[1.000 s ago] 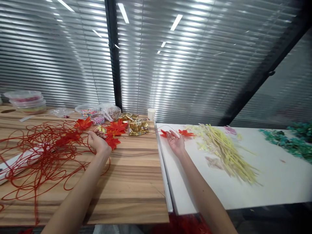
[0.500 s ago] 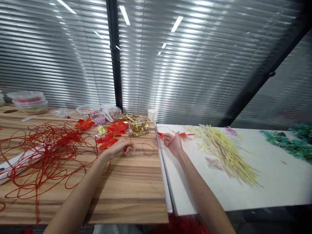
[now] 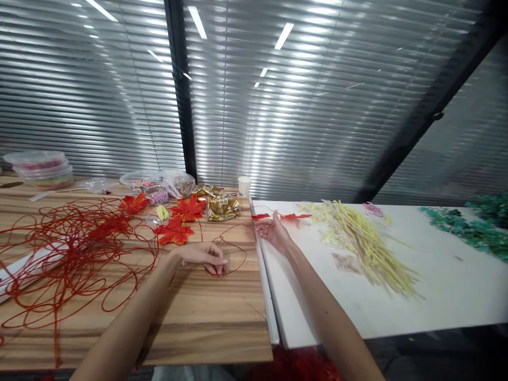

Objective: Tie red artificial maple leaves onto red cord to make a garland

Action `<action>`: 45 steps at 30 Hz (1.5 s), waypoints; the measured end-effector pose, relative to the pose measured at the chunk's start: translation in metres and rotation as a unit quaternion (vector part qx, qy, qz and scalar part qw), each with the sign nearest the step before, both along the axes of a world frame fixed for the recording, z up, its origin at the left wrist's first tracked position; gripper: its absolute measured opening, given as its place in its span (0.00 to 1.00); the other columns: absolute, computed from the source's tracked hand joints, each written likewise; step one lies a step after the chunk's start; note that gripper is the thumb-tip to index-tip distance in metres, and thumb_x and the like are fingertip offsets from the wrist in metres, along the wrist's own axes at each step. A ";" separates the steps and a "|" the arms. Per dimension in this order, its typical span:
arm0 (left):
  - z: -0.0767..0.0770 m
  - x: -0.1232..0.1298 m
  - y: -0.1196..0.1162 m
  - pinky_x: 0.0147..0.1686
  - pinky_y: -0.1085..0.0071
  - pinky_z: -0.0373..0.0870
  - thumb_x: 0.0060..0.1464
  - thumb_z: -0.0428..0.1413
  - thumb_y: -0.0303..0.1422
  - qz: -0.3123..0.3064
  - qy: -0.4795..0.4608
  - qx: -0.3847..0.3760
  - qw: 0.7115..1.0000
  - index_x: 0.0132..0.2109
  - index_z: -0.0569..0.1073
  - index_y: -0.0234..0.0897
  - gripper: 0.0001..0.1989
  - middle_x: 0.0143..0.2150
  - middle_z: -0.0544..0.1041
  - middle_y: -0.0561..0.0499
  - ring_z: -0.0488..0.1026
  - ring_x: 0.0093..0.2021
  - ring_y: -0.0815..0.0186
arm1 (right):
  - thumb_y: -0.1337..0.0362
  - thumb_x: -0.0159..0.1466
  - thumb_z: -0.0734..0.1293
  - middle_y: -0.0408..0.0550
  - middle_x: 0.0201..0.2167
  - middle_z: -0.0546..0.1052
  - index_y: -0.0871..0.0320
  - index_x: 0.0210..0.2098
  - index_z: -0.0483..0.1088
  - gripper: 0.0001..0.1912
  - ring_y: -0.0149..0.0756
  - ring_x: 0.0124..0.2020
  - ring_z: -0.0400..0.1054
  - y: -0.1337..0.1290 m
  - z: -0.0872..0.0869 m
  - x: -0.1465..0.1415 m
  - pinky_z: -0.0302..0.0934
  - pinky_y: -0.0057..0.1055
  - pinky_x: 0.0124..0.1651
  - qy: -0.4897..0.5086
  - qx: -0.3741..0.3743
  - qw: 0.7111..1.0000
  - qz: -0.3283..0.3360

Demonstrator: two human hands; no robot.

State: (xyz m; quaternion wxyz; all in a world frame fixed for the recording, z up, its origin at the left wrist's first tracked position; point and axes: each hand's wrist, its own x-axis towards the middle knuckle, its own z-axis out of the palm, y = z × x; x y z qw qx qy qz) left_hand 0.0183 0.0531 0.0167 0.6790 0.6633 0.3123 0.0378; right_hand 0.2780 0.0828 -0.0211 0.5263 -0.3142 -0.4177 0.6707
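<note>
Over the wooden tabletop, my left hand point(image 3: 208, 258) is closed, thumb and fingertips pinched on a thin red cord point(image 3: 245, 255). The cord makes a loose loop between my two hands. Above the seam between the two tables, my right hand point(image 3: 274, 233) has its fingers curled around the cord. A red leaf piece point(image 3: 296, 216) shows just beyond that hand, with another red bit at its left; how they join the cord is hidden. Orange-red artificial maple leaves point(image 3: 174, 231) lie beyond my left hand. A big tangle of red cord point(image 3: 75, 254) spreads on the left.
Gold foil packets point(image 3: 223, 207) and a paper cup point(image 3: 244, 186) stand at the back. Bead containers point(image 3: 138, 181) and stacked plastic tubs point(image 3: 42, 168) are further left. On the white table point(image 3: 448, 301) lie yellow strips point(image 3: 369, 254) and green foliage point(image 3: 468, 230).
My left hand has moved right and toward me, now pinching the cord, and the loop between the hands has changed shape. My right hand has shifted slightly left in view.
</note>
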 end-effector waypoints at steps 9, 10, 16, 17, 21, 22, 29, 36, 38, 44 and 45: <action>0.008 0.001 -0.009 0.23 0.75 0.70 0.41 0.60 0.39 -0.072 0.010 -0.040 0.997 0.29 0.76 0.37 0.09 0.29 0.76 0.49 0.71 0.23 0.70 | 0.64 0.52 0.68 0.50 0.37 0.76 0.62 0.35 0.73 0.11 0.29 0.34 0.70 0.000 -0.011 -0.009 0.62 0.27 0.42 -0.050 0.038 0.998 -0.022; 0.010 0.001 -0.010 0.20 0.75 0.69 0.41 0.60 0.39 -0.083 0.017 -0.038 0.996 0.29 0.76 0.37 0.09 0.28 0.76 0.49 0.69 0.20 0.71 | 0.64 0.53 0.68 0.51 0.37 0.76 0.62 0.35 0.73 0.11 0.31 0.36 0.70 0.000 -0.012 -0.009 0.62 0.28 0.44 -0.049 0.037 0.998 -0.019; 0.013 0.000 -0.008 0.28 0.70 0.71 0.42 0.59 0.39 -0.091 -0.031 -0.030 0.995 0.37 0.76 0.36 0.14 0.35 0.77 0.45 0.72 0.26 0.67 | 0.64 0.53 0.68 0.54 0.36 0.76 0.64 0.32 0.72 0.10 0.37 0.41 0.70 -0.002 -0.015 -0.011 0.61 0.33 0.48 -0.064 0.023 0.998 0.006; 0.011 0.001 -0.007 0.32 0.69 0.71 0.42 0.59 0.39 -0.068 -0.048 -0.022 0.996 0.39 0.75 0.36 0.16 0.36 0.77 0.45 0.73 0.29 0.65 | 0.63 0.54 0.67 0.54 0.36 0.76 0.64 0.33 0.72 0.10 0.37 0.41 0.70 -0.002 -0.015 -0.012 0.61 0.33 0.48 -0.064 0.022 0.998 0.008; 0.003 0.008 -0.001 0.31 0.67 0.71 0.44 0.57 0.40 0.144 -0.087 0.079 0.983 0.44 0.72 0.36 0.20 0.33 0.77 0.45 0.74 0.30 0.64 | 0.58 0.58 0.63 0.56 0.39 0.75 0.64 0.35 0.72 0.15 0.36 0.39 0.71 -0.003 -0.012 -0.013 0.62 0.33 0.47 -0.049 0.018 0.999 0.013; 0.001 0.009 0.001 0.30 0.68 0.71 0.44 0.57 0.41 0.199 -0.095 0.114 0.969 0.44 0.72 0.34 0.20 0.32 0.77 0.45 0.73 0.29 0.64 | 0.57 0.58 0.62 0.56 0.41 0.74 0.63 0.36 0.71 0.15 0.36 0.39 0.71 -0.003 -0.012 -0.013 0.62 0.33 0.47 -0.045 0.016 0.999 0.013; -0.003 0.003 0.014 0.24 0.74 0.65 0.47 0.53 0.41 0.493 -0.100 0.384 0.774 0.29 0.72 0.33 0.13 0.22 0.72 0.50 0.69 0.22 0.68 | 0.55 0.60 0.60 0.56 0.39 0.75 0.63 0.35 0.71 0.17 0.35 0.40 0.70 -0.003 -0.012 -0.015 0.62 0.33 0.47 -0.039 0.007 0.999 0.015; -0.007 -0.025 0.030 0.44 0.66 0.62 0.53 0.45 0.33 0.614 -0.018 0.550 0.565 0.41 0.68 0.36 0.11 0.40 0.72 0.45 0.68 0.42 0.62 | 0.54 0.60 0.59 0.56 0.42 0.74 0.63 0.36 0.71 0.18 0.37 0.44 0.68 -0.001 -0.016 -0.014 0.59 0.36 0.50 -0.009 0.001 1.000 0.021; -0.015 -0.036 0.041 0.46 0.64 0.62 0.52 0.44 0.30 0.647 0.002 0.505 0.572 0.44 0.67 0.35 0.13 0.42 0.71 0.42 0.68 0.43 0.61 | 0.54 0.61 0.58 0.57 0.43 0.73 0.63 0.36 0.71 0.19 0.36 0.45 0.68 0.000 -0.018 -0.014 0.59 0.35 0.50 0.000 0.002 1.000 0.030; -0.048 -0.065 0.064 0.47 0.60 0.62 0.41 0.45 0.20 0.602 0.161 0.431 0.652 0.40 0.70 0.32 0.17 0.38 0.74 0.40 0.69 0.44 0.55 | 0.52 0.60 0.58 0.57 0.42 0.73 0.63 0.35 0.73 0.21 0.36 0.44 0.68 0.003 -0.020 -0.014 0.60 0.33 0.49 -0.011 -0.004 1.000 0.022; -0.051 -0.067 0.064 0.46 0.60 0.62 0.39 0.46 0.19 0.587 0.169 0.434 0.663 0.37 0.72 0.33 0.17 0.37 0.75 0.40 0.70 0.43 0.55 | 0.52 0.59 0.59 0.56 0.42 0.74 0.63 0.35 0.73 0.20 0.36 0.43 0.68 0.003 -0.020 -0.014 0.60 0.33 0.49 -0.020 0.000 1.000 0.014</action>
